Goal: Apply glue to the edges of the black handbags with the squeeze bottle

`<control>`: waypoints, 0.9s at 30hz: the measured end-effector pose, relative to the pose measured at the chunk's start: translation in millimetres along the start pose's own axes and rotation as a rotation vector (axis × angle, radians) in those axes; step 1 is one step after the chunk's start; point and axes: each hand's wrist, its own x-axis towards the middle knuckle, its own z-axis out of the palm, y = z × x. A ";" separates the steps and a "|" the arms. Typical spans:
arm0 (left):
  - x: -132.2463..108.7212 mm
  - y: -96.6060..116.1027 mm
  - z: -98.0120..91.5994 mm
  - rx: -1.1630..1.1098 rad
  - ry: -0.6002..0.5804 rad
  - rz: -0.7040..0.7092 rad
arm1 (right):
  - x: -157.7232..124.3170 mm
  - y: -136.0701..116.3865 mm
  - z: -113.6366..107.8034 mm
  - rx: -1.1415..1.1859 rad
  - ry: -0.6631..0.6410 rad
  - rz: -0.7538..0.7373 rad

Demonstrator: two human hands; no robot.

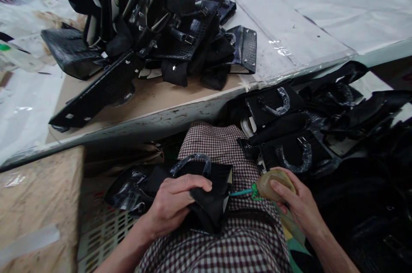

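A black handbag point(222, 174) with a plastic-wrapped handle lies on my lap, over a checked apron point(209, 140). My left hand point(177, 202) is closed on the bag's soft black cloth, thumb on top. In my right hand point(289, 191) is a tan squeeze bottle point(268, 183), its rounded body between thumb and fingers. From its green-tied neck a thin blue tube point(241, 192) points left, and the tip meets the bag's right edge. Whether anything comes out of the tip cannot be seen.
Black bags point(193, 37) are heaped on the worktable point(167, 112) ahead. More bags point(289, 144) lie in a pile at the right. A brown-covered board point(38, 204) stands at the left, beside a pale plastic crate point(103, 236).
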 end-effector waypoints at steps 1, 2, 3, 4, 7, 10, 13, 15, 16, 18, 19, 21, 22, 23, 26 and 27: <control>-0.1 -0.1 0.0 0.000 -0.001 -0.002 | -1.1 -0.3 1.0 0.014 -0.005 0.007; 0.0 -0.1 -0.1 0.002 -0.002 -0.003 | -2.6 -1.0 2.3 0.027 -0.002 0.016; 0.2 0.1 -0.4 0.006 -0.010 -0.001 | -4.8 -2.2 3.8 0.044 0.006 0.027; 0.7 0.4 -0.7 0.009 -0.019 0.001 | -7.6 -3.9 5.6 0.061 0.016 0.038; 2.5 1.8 -1.5 0.017 -0.023 0.006 | -19.9 -11.7 11.5 0.107 0.023 0.076; 3.5 2.6 -1.7 0.028 -0.012 0.005 | -34.0 -20.6 17.0 0.141 0.000 0.115; 2.2 1.6 -1.5 0.028 -0.004 0.002 | -43.0 -25.6 20.6 0.164 -0.015 0.122; 0.6 0.2 -1.3 0.019 0.002 -0.011 | -43.5 -24.6 20.7 0.168 -0.023 0.117; -0.1 -0.5 -1.2 0.013 0.001 -0.012 | -42.1 -22.6 19.8 0.165 -0.023 0.116; -1.0 -1.6 -1.3 0.001 -0.005 -0.003 | -36.2 -16.1 16.2 0.144 -0.015 0.110; -1.3 -1.9 -1.3 -0.003 -0.010 0.003 | -32.3 -12.2 13.6 0.120 -0.005 0.097; -1.7 -2.3 -1.3 -0.007 -0.016 0.008 | -23.9 -5.1 8.2 0.042 0.023 0.061; -1.9 -2.4 -1.3 -0.004 -0.015 0.003 | -20.1 -2.4 6.0 0.000 0.038 0.038; -2.0 -2.5 -1.1 0.000 -0.013 -0.002 | -16.8 -0.6 4.4 -0.039 0.056 0.016; -2.4 -3.0 -0.6 0.008 -0.015 0.004 | -10.7 1.2 4.0 -0.120 0.111 -0.022; -2.4 -3.2 -0.4 0.009 -0.019 0.007 | -9.7 1.4 4.8 -0.135 0.125 -0.028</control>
